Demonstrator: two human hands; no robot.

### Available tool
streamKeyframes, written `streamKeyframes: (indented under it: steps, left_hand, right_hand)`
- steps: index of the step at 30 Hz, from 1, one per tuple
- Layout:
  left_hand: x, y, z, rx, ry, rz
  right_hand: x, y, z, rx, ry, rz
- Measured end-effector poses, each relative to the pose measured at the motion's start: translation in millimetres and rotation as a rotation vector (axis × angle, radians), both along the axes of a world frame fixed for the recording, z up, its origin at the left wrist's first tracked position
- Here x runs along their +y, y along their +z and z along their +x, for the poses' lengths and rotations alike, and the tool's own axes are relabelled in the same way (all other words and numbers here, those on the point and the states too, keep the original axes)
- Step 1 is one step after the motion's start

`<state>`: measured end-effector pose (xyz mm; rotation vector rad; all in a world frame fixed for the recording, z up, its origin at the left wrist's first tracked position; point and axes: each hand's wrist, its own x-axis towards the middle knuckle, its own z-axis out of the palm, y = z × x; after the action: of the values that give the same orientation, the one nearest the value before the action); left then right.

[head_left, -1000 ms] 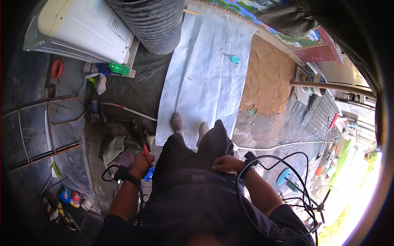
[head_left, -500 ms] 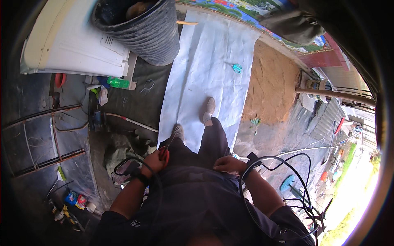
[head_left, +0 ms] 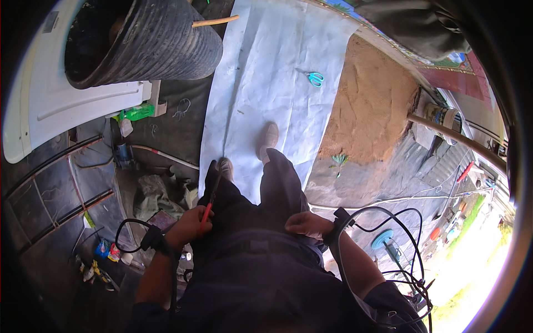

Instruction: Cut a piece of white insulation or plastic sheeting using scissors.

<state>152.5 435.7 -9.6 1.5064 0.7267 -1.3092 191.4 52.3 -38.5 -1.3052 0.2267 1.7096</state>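
I stand over a long white sheet (head_left: 277,66) spread on the ground, with both shoes on its near end. My left hand (head_left: 189,226) is shut on a tool with red handles (head_left: 207,208), its dark end pointing up along my thigh. My right hand (head_left: 307,225) rests flat against my dark trousers at the hip, fingers loosely curled, holding nothing. Black cables loop from both wrists. Teal-handled scissors (head_left: 313,77) lie on the sheet well ahead of my feet.
A big black ribbed tub (head_left: 144,39) sits on a white panel (head_left: 44,94) at the upper left. A sand pile (head_left: 372,105) lies right of the sheet. A green bottle (head_left: 136,112), pipes, rags (head_left: 152,194) and small clutter fill the left side.
I have stepped forward onto the white sheet; the tub, panel and scissors have come closer. My left hand still holds the red-handled tool, and my right hand stays at my hip.
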Motion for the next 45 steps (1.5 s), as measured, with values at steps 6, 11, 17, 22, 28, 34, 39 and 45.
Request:
streamKeyframes:
  steps: [6,11,17,22,28,34,39,45]
  left_hand:
    - [-12,34,46,-0.057,-0.039,-0.105]
    - [-4,41,63,0.004,-0.069,-0.158]
    - [25,9,80,-0.037,-0.049,-0.303]
    - [51,-5,130,0.077,-0.158,-0.34]
    - [94,-24,155,0.119,-0.207,-0.393]
    - [113,-30,169,0.234,-0.196,-0.432]
    - [107,-29,169,0.194,-0.225,-0.452]
    - [82,-9,168,0.252,-0.078,-0.512]
  right_hand:
    - [-14,-7,23,0.062,0.022,0.027]
    - [-9,-10,41,0.078,0.037,0.039]
    - [19,-20,53,0.184,-0.08,-0.003]
    - [60,-24,70,0.21,-0.073,-0.061]
    - [109,-23,98,0.267,0.013,-0.074]
    - [159,-29,134,-0.065,0.366,-0.015]
    - [222,-44,160,-0.494,0.209,-0.009]
    - [241,-82,121,-0.472,0.096,0.504]
